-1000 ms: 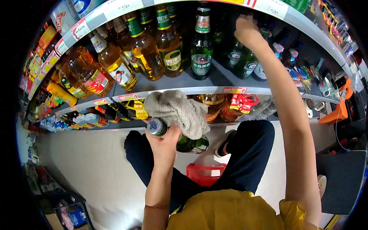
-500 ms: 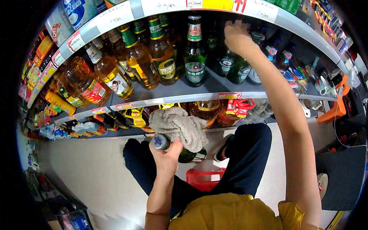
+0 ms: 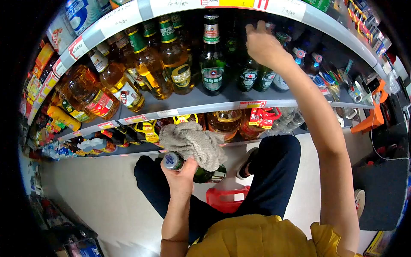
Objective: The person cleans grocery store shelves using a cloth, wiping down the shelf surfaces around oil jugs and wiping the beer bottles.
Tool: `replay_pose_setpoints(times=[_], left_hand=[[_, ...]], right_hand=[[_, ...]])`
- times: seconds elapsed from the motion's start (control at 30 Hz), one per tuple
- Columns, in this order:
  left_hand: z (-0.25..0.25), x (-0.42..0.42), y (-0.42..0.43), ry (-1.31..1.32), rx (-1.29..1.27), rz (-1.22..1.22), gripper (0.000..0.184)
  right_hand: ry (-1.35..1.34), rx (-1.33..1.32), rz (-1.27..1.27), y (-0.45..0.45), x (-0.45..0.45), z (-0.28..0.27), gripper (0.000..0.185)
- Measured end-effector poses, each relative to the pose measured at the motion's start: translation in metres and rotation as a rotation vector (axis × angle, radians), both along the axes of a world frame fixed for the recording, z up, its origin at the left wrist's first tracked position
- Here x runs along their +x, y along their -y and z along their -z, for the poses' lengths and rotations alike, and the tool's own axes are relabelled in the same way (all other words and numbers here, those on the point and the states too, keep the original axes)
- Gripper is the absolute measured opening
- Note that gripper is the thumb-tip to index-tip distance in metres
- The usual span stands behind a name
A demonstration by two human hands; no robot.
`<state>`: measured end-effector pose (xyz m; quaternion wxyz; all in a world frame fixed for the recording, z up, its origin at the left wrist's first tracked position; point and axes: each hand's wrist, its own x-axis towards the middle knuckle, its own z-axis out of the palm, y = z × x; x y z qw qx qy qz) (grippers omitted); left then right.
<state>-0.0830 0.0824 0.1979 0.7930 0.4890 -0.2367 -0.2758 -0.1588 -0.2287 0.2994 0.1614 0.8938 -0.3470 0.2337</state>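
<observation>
A green bottle [image 3: 209, 174] with a silver cap is gripped at its neck by my left hand [image 3: 181, 177], low in front of the shelf. A grey-beige cloth [image 3: 195, 143] lies bunched over that bottle and against my left hand. On the shelf, my right hand [image 3: 266, 46] reaches above two green bottles with red-star labels [image 3: 248, 77]. Its fingers are spread, with no object visible between them; the dark behind hides what the fingertips touch. Left of it stands another green bottle [image 3: 212, 73], upright, beside several amber bottles [image 3: 180, 70].
The shelf's edge [image 3: 188, 110] curves across the view, with jugs [image 3: 224, 122] on the level below. Price tags line the upper rail [image 3: 171, 7]. A red plastic stool [image 3: 227, 199] stands between my knees. An orange object [image 3: 374, 118] is at the right.
My right hand has shifted left, and its fingers have spread. The view has moved slightly. My left hand still holds the bottle with the cloth.
</observation>
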Motion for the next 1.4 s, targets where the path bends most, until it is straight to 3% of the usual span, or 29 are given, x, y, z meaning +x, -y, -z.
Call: replay_pose_setpoints(times=[0.17,0.27,0.37,0.43,0.57,0.73,0.87,1.1,1.4], left_hand=[[0.005,0.000,0.002,-0.014,0.007,-0.029,0.033],[0.005,0.000,0.001,-0.024,0.017,-0.063,0.035],[0.007,0.001,0.000,-0.020,0.038,-0.043,0.036],[0.011,0.001,0.000,-0.022,0.024,-0.027,0.037],[0.007,-0.003,0.002,-0.018,0.034,-0.017,0.038],[0.017,-0.002,-0.003,-0.007,0.014,-0.009,0.038],[0.016,-0.002,-0.003,-0.030,0.086,-0.048,0.038],[0.020,0.003,-0.009,-0.011,0.021,-0.025,0.037],[0.019,0.003,-0.013,-0.034,0.084,-0.055,0.037]], right_hand=[[0.058,0.088,0.001,-0.018,-0.007,-0.011,0.044],[0.216,-0.144,-0.095,-0.036,-0.030,-0.014,0.044],[0.300,-0.134,-0.275,-0.071,-0.050,0.004,0.038],[0.245,0.182,-0.319,-0.094,-0.056,0.038,0.036],[0.163,0.292,-0.425,-0.112,-0.046,0.085,0.033],[0.068,-0.054,-0.525,-0.103,-0.004,0.088,0.037],[-0.366,-0.492,-0.391,-0.095,0.027,0.079,0.046],[-0.634,-0.623,-0.304,-0.079,0.045,0.079,0.046],[-0.605,-0.592,-0.260,-0.076,0.036,0.083,0.038]])
